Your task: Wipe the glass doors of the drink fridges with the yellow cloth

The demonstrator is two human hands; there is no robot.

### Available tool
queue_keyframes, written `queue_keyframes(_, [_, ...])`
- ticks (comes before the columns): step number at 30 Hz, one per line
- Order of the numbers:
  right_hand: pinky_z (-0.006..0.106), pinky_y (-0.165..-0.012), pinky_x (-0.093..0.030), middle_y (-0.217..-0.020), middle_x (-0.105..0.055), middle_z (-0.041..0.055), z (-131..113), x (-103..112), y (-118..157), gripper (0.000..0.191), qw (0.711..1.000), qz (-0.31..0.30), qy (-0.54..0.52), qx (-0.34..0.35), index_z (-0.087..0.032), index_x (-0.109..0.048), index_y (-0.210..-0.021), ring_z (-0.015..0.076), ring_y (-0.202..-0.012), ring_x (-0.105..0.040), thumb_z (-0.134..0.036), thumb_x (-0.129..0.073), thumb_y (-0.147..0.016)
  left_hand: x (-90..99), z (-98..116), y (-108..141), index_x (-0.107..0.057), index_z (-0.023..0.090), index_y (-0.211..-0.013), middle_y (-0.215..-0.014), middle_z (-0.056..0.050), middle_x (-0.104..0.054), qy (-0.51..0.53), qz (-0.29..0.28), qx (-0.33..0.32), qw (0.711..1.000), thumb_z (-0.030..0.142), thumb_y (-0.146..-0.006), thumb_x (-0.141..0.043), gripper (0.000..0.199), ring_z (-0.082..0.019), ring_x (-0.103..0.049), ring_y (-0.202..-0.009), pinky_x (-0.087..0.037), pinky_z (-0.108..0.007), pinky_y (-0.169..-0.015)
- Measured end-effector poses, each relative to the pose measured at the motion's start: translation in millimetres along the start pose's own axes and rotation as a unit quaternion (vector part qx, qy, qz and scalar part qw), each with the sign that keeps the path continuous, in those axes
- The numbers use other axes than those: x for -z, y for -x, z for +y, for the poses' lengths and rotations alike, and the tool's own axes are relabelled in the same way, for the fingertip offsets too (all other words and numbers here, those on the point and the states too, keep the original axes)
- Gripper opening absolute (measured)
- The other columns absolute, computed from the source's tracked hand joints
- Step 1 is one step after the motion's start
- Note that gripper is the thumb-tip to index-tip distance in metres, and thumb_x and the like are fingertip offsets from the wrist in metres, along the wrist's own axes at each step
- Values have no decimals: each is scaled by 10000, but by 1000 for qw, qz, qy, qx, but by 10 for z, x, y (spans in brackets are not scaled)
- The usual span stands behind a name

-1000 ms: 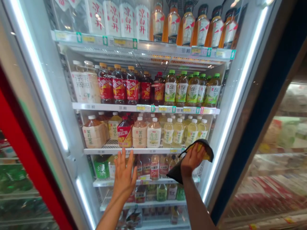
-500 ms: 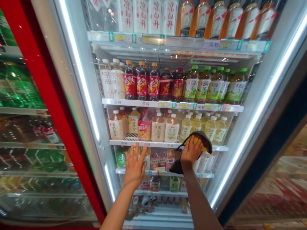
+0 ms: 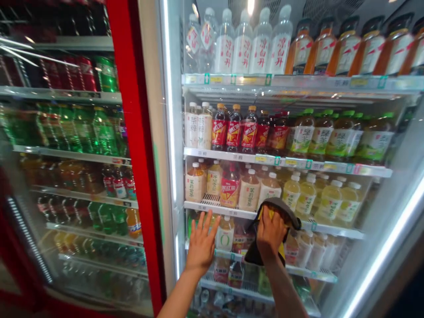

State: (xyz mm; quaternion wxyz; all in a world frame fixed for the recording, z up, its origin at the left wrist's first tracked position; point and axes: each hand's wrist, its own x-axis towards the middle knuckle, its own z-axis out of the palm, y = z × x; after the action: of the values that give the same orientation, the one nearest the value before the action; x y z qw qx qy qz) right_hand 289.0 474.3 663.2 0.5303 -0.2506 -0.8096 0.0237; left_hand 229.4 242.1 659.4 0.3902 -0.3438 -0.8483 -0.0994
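In the head view my right hand (image 3: pixel 272 230) presses its fingers into a dark grey and yellow cloth (image 3: pixel 285 213), which hangs in loose folds around it. The cloth covers part of the shelf edge and some bottles behind it. To its left my left hand (image 3: pixel 202 240) is raised palm forward, fingers spread, with nothing in it. It is in front of the lower shelves; whether it touches a glass pane cannot be told. Nearest to the hands are a red-labelled tea bottle (image 3: pixel 229 189), cream-labelled bottles (image 3: pixel 249 190) and pale yellow drinks (image 3: pixel 306 194).
The lit drinks cooler has white shelf edges (image 3: pixel 228 155) with price tags. Clear water bottles (image 3: pixel 243 44) and amber bottles (image 3: pixel 344 48) stand on top, green tea bottles (image 3: pixel 341 137) below. A red frame (image 3: pixel 135 132) borders another cooler with green bottles (image 3: pixel 103 130) at left.
The view has turned left, so the shelves sit further right and more of the red-framed cooler shows. My right hand still holds the cloth; my left hand stays spread.
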Motion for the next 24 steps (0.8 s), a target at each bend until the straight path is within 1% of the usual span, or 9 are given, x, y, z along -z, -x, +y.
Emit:
queue_keyframes(2, [438,-766,-431,-1183,-647,199,-352,-68,-105,456,1000,15,-6,-17,-224,-635,-1358,312,-930,-592,-280,-394,-975,52,-82,16,-205,313,-1581,-1665,-52,-214,-7,-17,-7,1000,15,-855,-463,826,-291,-128,-1550,-275,-584,-1206])
queue_keyframes(5, [422,-817,-423,-1188,-679,158,-769,-121,31,445,995,8,-42,95,-282,-624,-1370,267,-902,-608,-250,-447,-962,118,-229,49,-188,311,-1584,-1666,-42,-211,-20,-38,0,999,-5,-834,-466,860,-293,-135,-1549,-266,-590,-1208])
queue_keyframes(9, [387,-937,-383,-1024,-756,46,-745,-96,422,502,959,-54,-73,269,-368,-623,-1351,177,-802,-629,-123,-492,-933,167,-485,142,-175,319,-1586,-1672,-29,-181,-34,-41,32,998,-10,-820,-474,886,-283,-120,-1552,-243,-573,-1223])
queue_keyframes(11, [387,-938,-386,-1000,-761,33,-674,-94,464,521,959,-73,-60,267,-379,-639,-1332,180,-796,-639,-101,-488,-917,187,-626,198,-172,317,-1588,-1674,-29,-168,-48,-34,48,997,-20,-807,-472,902,-284,-102,-1553,-240,-572,-1224])
queue_keyframes(13, [395,-907,-413,-1090,-743,58,-761,-111,370,509,973,-63,-41,219,-368,-642,-1335,212,-855,-652,-130,-484,-914,212,-764,250,-166,316,-1590,-1673,-27,-168,-65,-26,59,996,-37,-784,-469,930,-286,-97,-1553,-250,-574,-1220])
queue_keyframes(17, [423,-779,-464,-1249,-669,156,-1454,-144,124,576,993,-59,-20,104,-313,-531,-1457,281,-891,-660,-171,-499,-900,277,-1025,319,-147,311,-1592,-1664,-25,-190,-90,-20,62,994,-27,-794,-464,923,-280,-129,-1549,-269,-575,-1214])
queue_keyframes(19, [456,-817,-467,-1241,-683,154,-1805,-178,135,596,988,-79,-43,128,-321,-523,-1460,288,-908,-672,-138,-510,-894,311,-1153,335,-145,309,-1592,-1661,-24,-201,-101,-19,58,993,-33,-793,-451,921,-277,-147,-1546,-293,-568,-1206])
queue_keyframes(21, [523,-973,-413,-1215,-718,99,-1994,-242,232,587,970,-88,-90,206,-356,-557,-1422,269,-947,-680,-106,-517,-892,337,-1281,339,-152,307,-1592,-1659,-28,-206,-112,-16,53,992,-49,-781,-436,930,-277,-160,-1544,-325,-552,-1194])
queue_keyframes(24, [552,-1186,-166,-1183,-750,5,-2014,-336,338,553,936,-55,-169,304,-390,-601,-1360,222,-992,-678,-97,-520,-898,355,-1449,334,-160,304,-1591,-1659,-26,-211,-121,0,40,992,-73,-761,-405,944,-272,-158,-1544,-354,-523,-1183])
